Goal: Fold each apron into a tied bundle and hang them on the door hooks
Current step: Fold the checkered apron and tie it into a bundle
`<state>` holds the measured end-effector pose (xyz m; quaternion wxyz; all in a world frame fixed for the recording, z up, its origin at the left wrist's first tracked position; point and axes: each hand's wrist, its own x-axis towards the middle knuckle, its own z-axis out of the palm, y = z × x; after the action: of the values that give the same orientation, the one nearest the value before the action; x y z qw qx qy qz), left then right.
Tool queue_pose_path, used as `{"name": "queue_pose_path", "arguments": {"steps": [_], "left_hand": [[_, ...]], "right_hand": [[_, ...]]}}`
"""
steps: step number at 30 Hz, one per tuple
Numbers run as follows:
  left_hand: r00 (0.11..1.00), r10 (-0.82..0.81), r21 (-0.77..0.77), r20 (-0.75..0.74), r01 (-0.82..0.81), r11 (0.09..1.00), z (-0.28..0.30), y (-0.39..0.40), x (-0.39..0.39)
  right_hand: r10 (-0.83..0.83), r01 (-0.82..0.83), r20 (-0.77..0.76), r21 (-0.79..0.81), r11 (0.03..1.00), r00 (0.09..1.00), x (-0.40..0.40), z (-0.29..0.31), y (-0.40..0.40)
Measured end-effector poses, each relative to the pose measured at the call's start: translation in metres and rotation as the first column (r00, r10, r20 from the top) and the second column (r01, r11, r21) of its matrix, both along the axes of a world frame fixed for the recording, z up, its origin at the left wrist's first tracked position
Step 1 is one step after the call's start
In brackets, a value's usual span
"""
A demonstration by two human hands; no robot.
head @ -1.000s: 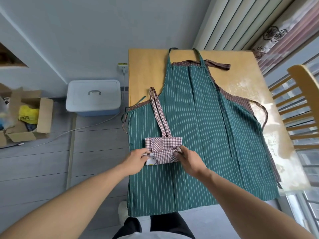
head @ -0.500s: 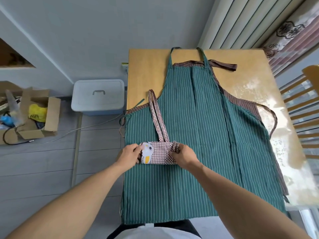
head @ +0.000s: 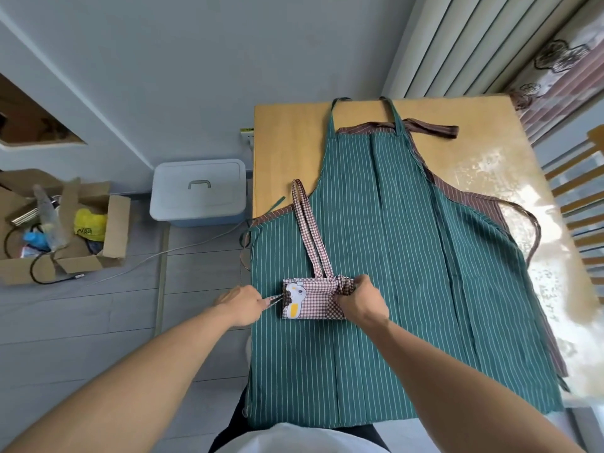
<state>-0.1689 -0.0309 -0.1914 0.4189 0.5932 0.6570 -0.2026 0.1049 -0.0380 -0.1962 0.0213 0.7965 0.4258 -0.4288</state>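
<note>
Both hands working checked bundle [head: 312, 300] on green apron [head: 408, 273]: left hand [head: 243, 304] pinching tie end, pulling left to tighten; right hand [head: 359, 300] gripping right edge, anchoring folds.

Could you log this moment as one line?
left hand: pulls tie strap | right hand: grips folded brown checked apron bundle | under: green striped apron

Bright daylight, tabletop [head: 510, 197] glare, perhaps fisheye-warped edges
</note>
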Motion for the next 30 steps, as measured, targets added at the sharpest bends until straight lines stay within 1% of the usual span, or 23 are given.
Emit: {"name": "queue_pose_path", "arguments": {"steps": [2,3,5,6,7,8,9,11,12,14,17,19,21,23,24,25,26,27,28,29,30], "left_hand": [[0.998,-0.049,-0.038,-0.026,0.048,0.998,0.003,0.0,-0.002],[0.993,-0.102,-0.01,-0.055,0.102,0.995,0.007,0.003,-0.004],[0.978,-0.178,0.14,-0.108,0.192,0.971,0.016,0.007,-0.005],[0.979,-0.191,0.238,-0.067,0.202,0.95,0.02,0.011,-0.005],[0.978,-0.209,0.325,0.016,0.193,0.926,0.023,0.014,-0.003],[0.966,-0.236,0.389,0.104,0.179,0.904,0.026,0.017,0.002],[0.948,-0.268,0.421,0.172,0.175,0.89,0.028,0.02,0.01],[0.929,-0.289,0.429,0.231,0.169,0.888,0.027,0.023,0.03],[0.931,-0.28,0.429,0.235,0.159,0.889,0.024,0.024,0.038],[0.939,-0.255,0.434,0.229,0.136,0.891,0.016,0.026,0.047],[0.961,-0.196,0.403,0.195,0.104,0.909,0.006,0.029,0.05],[0.959,-0.232,0.399,0.164,0.15,0.905,0.003,0.033,0.052],[0.941,-0.314,0.392,0.128,0.243,0.887,0.001,0.039,0.054],[0.904,-0.409,0.362,0.124,0.343,0.867,0.002,0.048,0.056],[0.882,-0.447,0.332,0.149,0.381,0.863,0.002,0.053,0.058],[0.865,-0.461,0.276,0.198,0.402,0.873,0.003,0.059,0.058],[0.858,-0.434,0.184,0.274,0.397,0.899,0.005,0.064,0.059],[0.856,-0.365,0.066,0.365,0.368,0.928,0.008,0.068,0.059],[0.855,-0.256,-0.074,0.45,0.321,0.944,0.01,0.072,0.06],[0.851,-0.125,-0.212,0.509,0.265,0.941,0.015,0.074,0.061],[0.842,-0.035,-0.305,0.539,0.233,0.923,0.022,0.075,0.063]], "right_hand": [[-0.003,0.003,0.018,-0.004,1.0,1.0,-0.001,0.001,0.0],[-0.012,0.012,0.023,-0.003,1.0,1.0,-0.003,0.002,0.0],[-0.041,0.041,0.017,0.001,0.999,0.999,-0.004,0.002,-0.001],[-0.059,0.059,0.012,0.004,0.998,0.998,-0.004,0.002,-0.002],[-0.075,0.075,0.01,0.004,0.997,0.997,-0.005,0.003,-0.002],[-0.091,0.091,0.009,0.008,0.996,0.996,-0.006,0.004,-0.002],[-0.11,0.11,0.013,0.011,0.994,0.994,-0.008,0.003,-0.002],[-0.155,0.155,0.014,0.01,0.988,0.988,-0.01,0.003,-0.003],[-0.187,0.187,0.002,0.006,0.982,0.982,-0.01,0.001,-0.004],[-0.253,0.253,-0.035,-0.011,0.967,0.967,-0.011,0.0,-0.006],[-0.304,0.303,-0.118,-0.027,0.952,0.945,-0.015,0.009,-0.007],[-0.377,0.382,-0.206,-0.016,0.924,0.903,-0.015,0.009,-0.009],[-0.467,0.491,-0.319,-0.008,0.871,0.825,-0.018,0.013,-0.01],[-0.56,0.609,-0.449,-0.043,0.792,0.696,-0.02,0.016,-0.013],[-0.584,0.651,-0.506,-0.056,0.757,0.635,-0.019,0.02,-0.013],[-0.572,0.653,-0.542,-0.056,0.756,0.616,-0.017,0.025,-0.013],[-0.544,0.63,-0.567,-0.056,0.774,0.618,-0.015,0.032,-0.013],[-0.511,0.592,-0.586,-0.064,0.803,0.629,-0.011,0.039,-0.011],[-0.478,0.549,-0.6,-0.077,0.832,0.641,-0.006,0.047,-0.01],[-0.434,0.491,-0.61,-0.084,0.867,0.663,-0.001,0.056,-0.008],[-0.391,0.438,-0.622,-0.084,0.895,0.679,0.004,0.066,-0.006]]}}
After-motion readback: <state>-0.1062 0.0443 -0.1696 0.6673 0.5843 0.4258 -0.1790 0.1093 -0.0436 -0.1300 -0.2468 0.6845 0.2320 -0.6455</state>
